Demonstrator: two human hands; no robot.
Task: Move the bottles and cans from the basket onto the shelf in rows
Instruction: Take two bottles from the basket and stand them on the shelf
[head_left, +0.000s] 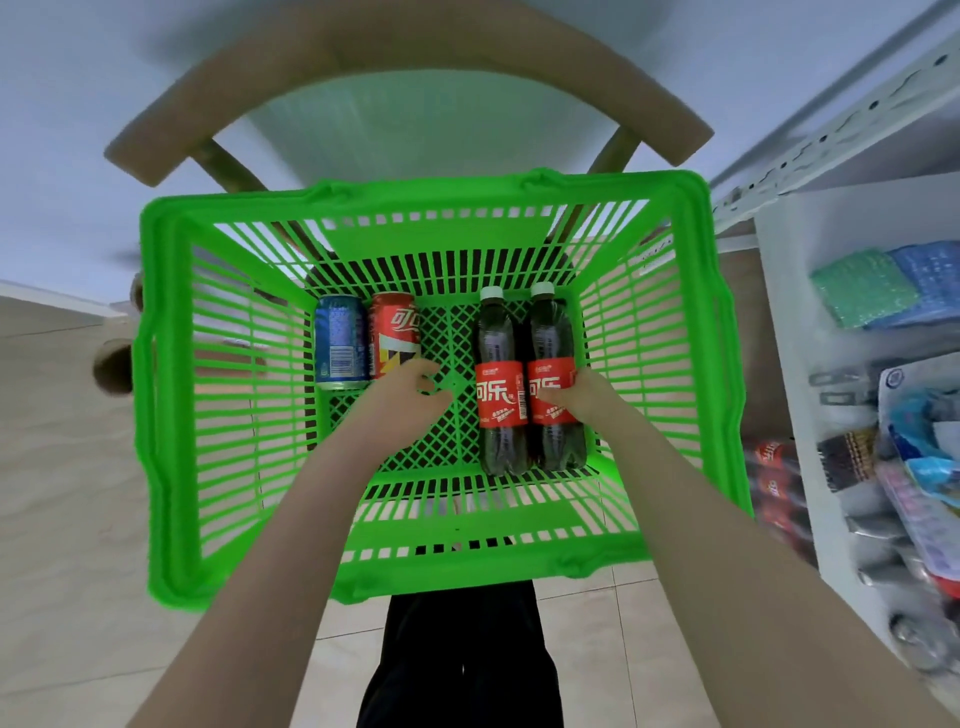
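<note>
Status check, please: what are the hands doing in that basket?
Right hand grips rightmost cola bottle. Left hand reaching red can, not yet closed. Nothing blocking.

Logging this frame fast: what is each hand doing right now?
Left hand: curled at the red can; a firm grip cannot be told.
Right hand: closed on the right cola bottle in the green basket.
</note>
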